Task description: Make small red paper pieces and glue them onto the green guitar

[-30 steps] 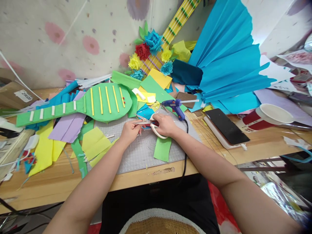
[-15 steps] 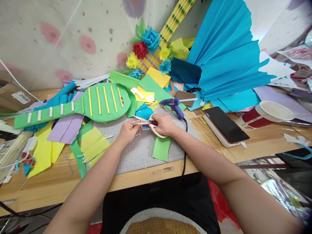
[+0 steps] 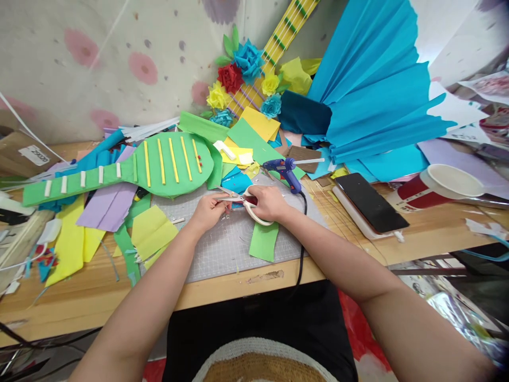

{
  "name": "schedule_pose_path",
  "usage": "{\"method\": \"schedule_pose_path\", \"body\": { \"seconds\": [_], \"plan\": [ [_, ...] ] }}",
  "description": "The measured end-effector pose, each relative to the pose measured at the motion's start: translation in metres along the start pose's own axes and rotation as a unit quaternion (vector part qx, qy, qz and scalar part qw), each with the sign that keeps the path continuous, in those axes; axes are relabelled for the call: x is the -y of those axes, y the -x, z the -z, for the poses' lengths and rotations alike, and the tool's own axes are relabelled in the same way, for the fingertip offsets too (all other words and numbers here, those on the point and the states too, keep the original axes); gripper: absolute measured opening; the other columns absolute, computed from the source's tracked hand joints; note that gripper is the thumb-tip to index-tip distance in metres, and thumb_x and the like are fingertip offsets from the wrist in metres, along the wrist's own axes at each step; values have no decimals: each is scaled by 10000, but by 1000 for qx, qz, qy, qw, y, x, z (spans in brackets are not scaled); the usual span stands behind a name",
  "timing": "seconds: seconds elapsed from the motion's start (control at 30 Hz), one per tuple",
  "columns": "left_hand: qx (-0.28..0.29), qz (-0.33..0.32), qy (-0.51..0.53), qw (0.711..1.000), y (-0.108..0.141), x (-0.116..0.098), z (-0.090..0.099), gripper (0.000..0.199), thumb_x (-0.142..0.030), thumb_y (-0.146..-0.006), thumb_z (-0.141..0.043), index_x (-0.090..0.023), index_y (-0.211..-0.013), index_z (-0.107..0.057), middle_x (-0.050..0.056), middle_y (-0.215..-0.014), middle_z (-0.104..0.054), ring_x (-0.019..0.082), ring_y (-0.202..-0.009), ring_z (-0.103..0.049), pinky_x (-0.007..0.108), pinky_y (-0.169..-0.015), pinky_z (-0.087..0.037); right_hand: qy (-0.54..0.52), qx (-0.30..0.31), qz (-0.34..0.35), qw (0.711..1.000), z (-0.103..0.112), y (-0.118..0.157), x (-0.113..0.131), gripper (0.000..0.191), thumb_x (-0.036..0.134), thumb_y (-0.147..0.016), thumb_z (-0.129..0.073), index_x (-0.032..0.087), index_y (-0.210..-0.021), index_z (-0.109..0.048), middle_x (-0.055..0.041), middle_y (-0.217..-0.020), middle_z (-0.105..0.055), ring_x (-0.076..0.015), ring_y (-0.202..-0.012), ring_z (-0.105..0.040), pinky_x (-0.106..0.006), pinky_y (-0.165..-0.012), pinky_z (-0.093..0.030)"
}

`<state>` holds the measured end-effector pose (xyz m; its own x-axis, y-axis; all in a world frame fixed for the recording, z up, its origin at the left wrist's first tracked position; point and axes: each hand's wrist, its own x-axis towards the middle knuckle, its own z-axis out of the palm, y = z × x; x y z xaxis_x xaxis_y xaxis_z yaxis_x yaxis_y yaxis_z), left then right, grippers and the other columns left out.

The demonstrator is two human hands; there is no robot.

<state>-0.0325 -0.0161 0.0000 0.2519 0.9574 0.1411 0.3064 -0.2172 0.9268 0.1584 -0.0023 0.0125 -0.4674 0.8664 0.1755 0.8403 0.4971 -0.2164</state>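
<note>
**Gripping white-handled metal scissors (image 3: pixel 240 198) above the grey gridded cutting mat (image 3: pixel 214 260)!**

Clasping that single pair by the handles in the right hand (image 3: pixel 268 204), with blades slightly parted. Curling the left hand (image 3: pixel 209 212) close beside the blades; cannot tell whether grasping anything. Finding one blue glue gun (image 3: pixel 286 170) near the mat's far right corner. Counting one flat green paper guitar (image 3: pixel 167 164) at the mat's far left, with five yellow strips (image 3: pixel 174 162), five white strips (image 3: pixel 101 174). Beyond the mat, tallying six paper flowers (image 3: pixel 248 61): three blue, two yellow, one red.

Pale flower-patterned wall covering (image 3: pixel 167 32) behind a wooden table (image 3: pixel 91 297)
</note>
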Motion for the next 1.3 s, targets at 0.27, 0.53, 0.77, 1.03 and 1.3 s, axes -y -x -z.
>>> {"method": "schedule_pose_path", "body": {
  "seconds": [0.27,0.53,0.77,1.03,1.3],
  "plan": [
    [46,6,47,998,1,-7,2,144,-216,-716,-525,-144,-629,-616,3,-577,-570,86,-507,-523,188,-468,-399,-24,-30,72,997,-1,-3,-8,214,363,-760,-489,176,-833,-564,-59,-855,-627,-172,-766,-529,-265,-617,-278],
    [76,29,105,991,2,1,2,180,-297,-731,-555,-149,-665,-633,2,-598,-550,81,-514,-522,190,-472,-408,-29,-22,77,996,0,-1,-10,191,362,-749,-475,184,-727,-542,-41,-760,-611,-147,-661,-493,-264,-575,-246],
    [46,19,79,996,3,3,2,217,-327,-744,-563,-145,-767,-678,11,-595,-578,83,-479,-510,199,-445,-403,-11,1,27,1000,-1,0,-5,205,373,-727,-486,190,-662,-552,-34,-688,-623,-141,-603,-500,-267,-540,-216],
    [-36,29,44,998,2,5,-2,177,-278,-732,-569,-156,-727,-697,2,-586,-621,87,-470,-518,218,-500,-467,-4,-24,24,999,0,-3,-3,212,381,-763,-491,194,-805,-579,-50,-845,-652,-170,-739,-548,-271,-570,-249],
    [-80,14,-54,995,2,7,0,202,-277,-744,-561,-182,-629,-698,4,-682,-695,96,-491,-524,202,-428,-353,-4,-27,17,999,1,-2,5,235,410,-786,-486,190,-806,-565,-69,-878,-639,-196,-822,-537,-279,-601,-280]
  ]
}}
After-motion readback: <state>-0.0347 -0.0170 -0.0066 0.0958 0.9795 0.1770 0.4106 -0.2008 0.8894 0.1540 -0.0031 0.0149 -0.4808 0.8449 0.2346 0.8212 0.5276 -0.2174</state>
